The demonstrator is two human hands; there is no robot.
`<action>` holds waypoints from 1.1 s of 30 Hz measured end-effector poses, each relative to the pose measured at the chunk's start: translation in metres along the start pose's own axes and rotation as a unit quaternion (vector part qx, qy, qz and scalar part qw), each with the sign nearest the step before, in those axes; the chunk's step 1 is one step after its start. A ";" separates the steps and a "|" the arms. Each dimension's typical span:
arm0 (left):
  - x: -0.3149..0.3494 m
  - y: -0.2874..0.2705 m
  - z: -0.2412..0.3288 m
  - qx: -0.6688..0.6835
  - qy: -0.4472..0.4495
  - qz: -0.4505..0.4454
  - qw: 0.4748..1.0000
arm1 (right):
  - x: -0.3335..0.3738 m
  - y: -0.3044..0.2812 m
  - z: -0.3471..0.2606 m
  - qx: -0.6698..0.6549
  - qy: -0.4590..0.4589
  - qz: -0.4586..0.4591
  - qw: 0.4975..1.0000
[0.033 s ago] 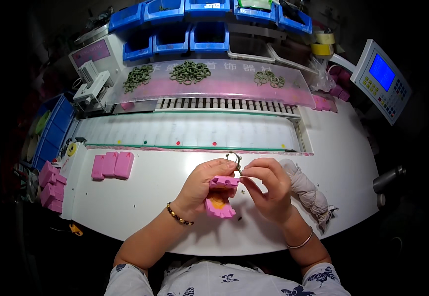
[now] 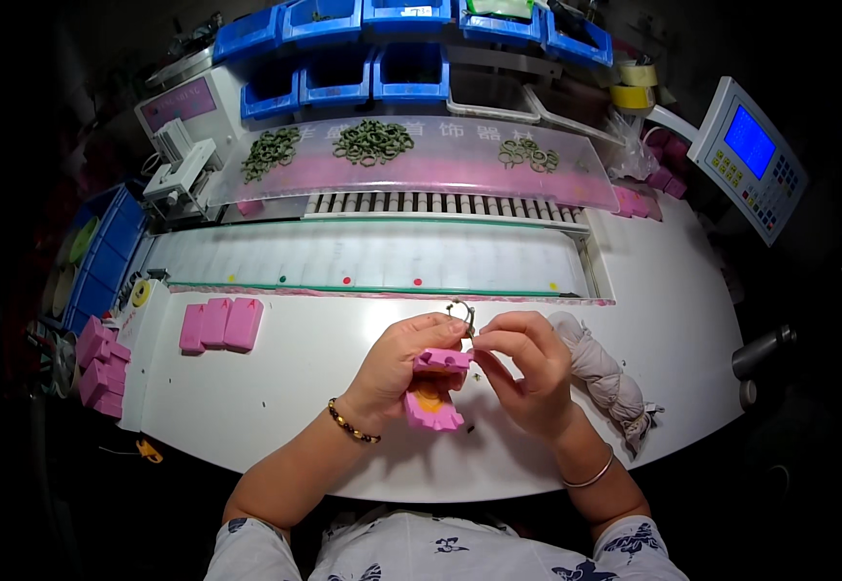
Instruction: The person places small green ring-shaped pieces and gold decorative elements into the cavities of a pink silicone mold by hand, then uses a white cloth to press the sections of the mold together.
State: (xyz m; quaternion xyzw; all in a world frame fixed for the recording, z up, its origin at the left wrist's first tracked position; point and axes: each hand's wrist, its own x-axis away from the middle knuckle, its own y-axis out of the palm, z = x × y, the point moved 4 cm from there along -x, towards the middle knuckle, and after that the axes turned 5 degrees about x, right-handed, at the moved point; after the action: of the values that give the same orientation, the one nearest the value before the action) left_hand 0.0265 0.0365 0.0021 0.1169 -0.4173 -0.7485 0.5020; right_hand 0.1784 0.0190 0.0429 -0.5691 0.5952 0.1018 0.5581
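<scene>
My left hand [image 2: 392,366] is closed around a pink rubber mould [image 2: 432,416] whose two halves gape apart, showing an orange-yellow patch inside. Above the mould, at that hand's thumb and fingertips, a thin dark green ring [image 2: 460,308] with small bumps stands up. My right hand [image 2: 529,366] comes in from the right, thumb and forefinger pinched at the ring's lower right side, close to the mould's edge. The fingers partly hide the lower part of the ring.
Three pink blocks [image 2: 222,325] lie at left, more pink blocks [image 2: 103,373] beyond. A grey cloth bundle [image 2: 603,373] is beside my right hand. Behind are a conveyor belt [image 2: 372,257] and a clear shelf with piles of green rings [image 2: 372,143]. A control panel [image 2: 752,155] stands right.
The ring and the mould have shifted very slightly to the right in my hands. The coloured dots along the belt have moved a touch to the left.
</scene>
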 end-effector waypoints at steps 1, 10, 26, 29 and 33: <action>0.002 0.004 0.001 -0.031 -0.008 0.006 0.999 | 0.000 -0.001 0.000 0.006 -0.010 -0.007 1.000; 0.000 0.001 0.000 -0.147 0.045 -0.017 0.988 | -0.001 -0.004 0.007 -0.124 0.090 -0.066 0.986; 0.008 0.010 0.012 -0.464 0.380 0.009 0.800 | 0.014 0.002 0.034 -0.280 0.319 -0.070 0.903; 0.009 0.011 0.015 -0.531 0.410 0.017 0.742 | 0.007 0.002 0.027 -0.228 0.273 -0.060 0.933; 0.009 0.014 0.015 -0.568 0.428 0.010 0.703 | 0.004 -0.001 0.025 -0.170 0.223 -0.051 0.958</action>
State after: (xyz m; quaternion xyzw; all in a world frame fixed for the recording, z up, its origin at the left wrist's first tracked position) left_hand 0.0227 0.0349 0.0246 0.1135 0.3453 -0.7077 0.6058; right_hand 0.1936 0.0350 0.0311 -0.6934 0.6488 0.0436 0.3105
